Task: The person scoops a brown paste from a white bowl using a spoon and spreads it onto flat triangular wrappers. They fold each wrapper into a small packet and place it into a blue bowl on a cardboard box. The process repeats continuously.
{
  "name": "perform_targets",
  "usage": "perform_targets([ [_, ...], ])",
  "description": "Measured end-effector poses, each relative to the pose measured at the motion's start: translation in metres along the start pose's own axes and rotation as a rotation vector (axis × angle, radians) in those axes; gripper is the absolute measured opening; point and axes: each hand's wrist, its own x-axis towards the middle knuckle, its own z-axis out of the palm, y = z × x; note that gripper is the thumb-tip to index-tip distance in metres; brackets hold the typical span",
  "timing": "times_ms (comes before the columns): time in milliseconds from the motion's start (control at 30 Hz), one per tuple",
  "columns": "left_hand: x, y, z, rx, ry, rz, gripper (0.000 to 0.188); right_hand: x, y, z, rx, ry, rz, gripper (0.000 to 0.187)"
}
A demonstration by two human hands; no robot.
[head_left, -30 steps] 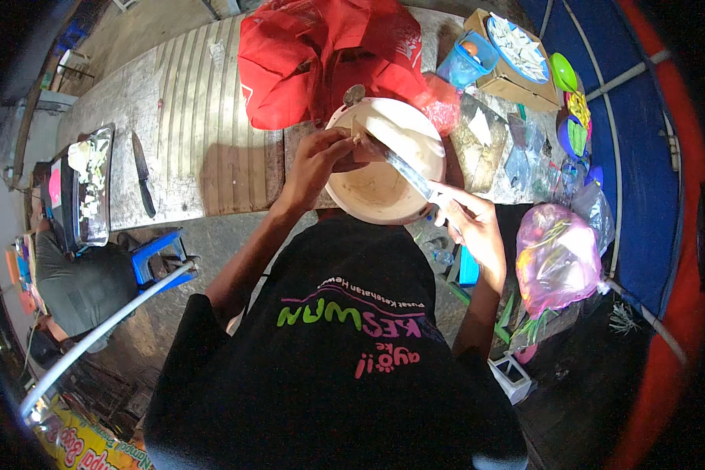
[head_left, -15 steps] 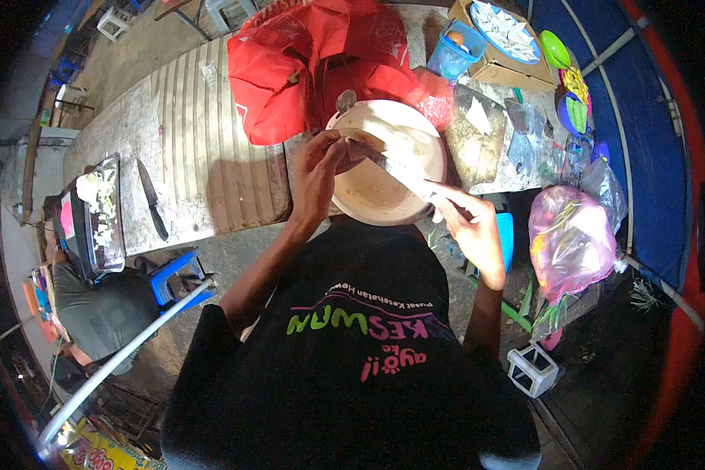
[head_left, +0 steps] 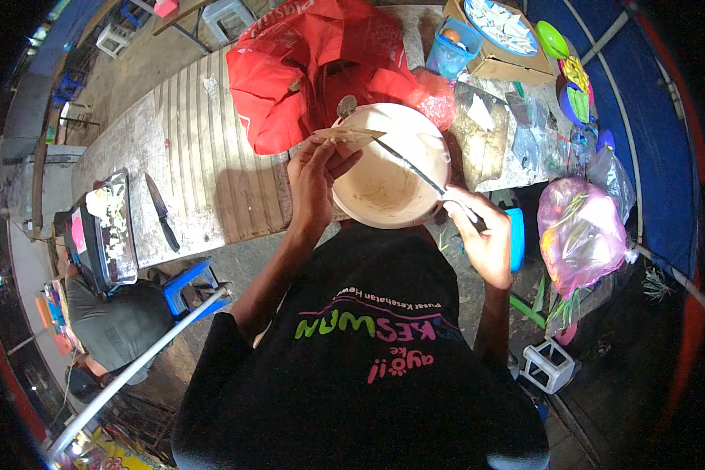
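Note:
My left hand [head_left: 315, 176] is closed on a thin tan piece with a pointed end [head_left: 351, 135], its exact kind unclear. A little pale stuff shows on its near edge. My right hand [head_left: 482, 233] grips a knife [head_left: 411, 167], whose narrow blade slants up and left until its tip meets or nearly meets the tan piece. Both hands are over a round cream-coloured basin [head_left: 442, 153], smeared inside with pale residue. What looks like a metal spoon [head_left: 346, 106] pokes out past the basin's far left rim.
A large red bag [head_left: 290, 102] lies behind the basin. To the left are another knife [head_left: 160, 211] and a tray of chopped pale pieces [head_left: 121, 227]. A cardboard box [head_left: 509, 66], blue container [head_left: 453, 51] and pink plastic bag [head_left: 583, 235] stand right. Someone crouches at lower left [head_left: 117, 321].
The knife has drawn back from my left hand towards the right, so more of the tan piece shows. My right hand has moved slightly right and down.

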Motion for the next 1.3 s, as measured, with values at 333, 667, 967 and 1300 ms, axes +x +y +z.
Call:
perform_targets([
  [333,-0.004,0.012,0.002,-0.014,-0.15,-0.032,0.023,-0.006,0.038,-0.003,0.457,-0.177,0.28,0.03],
  [667,-0.006,0.01,0.003,0.048,-0.086,-0.089,0.022,-0.009,0.038,-0.003,0.656,-0.223,0.31,0.029],
  [967,-0.016,0.014,0.013,-0.075,-0.227,-0.067,0.017,-0.009,0.047,0.012,0.73,-0.273,0.289,0.028],
  [1300,-0.016,0.022,0.017,-0.053,-0.265,-0.066,0.021,-0.017,0.063,-0.001,0.734,-0.312,0.309,0.023],
])
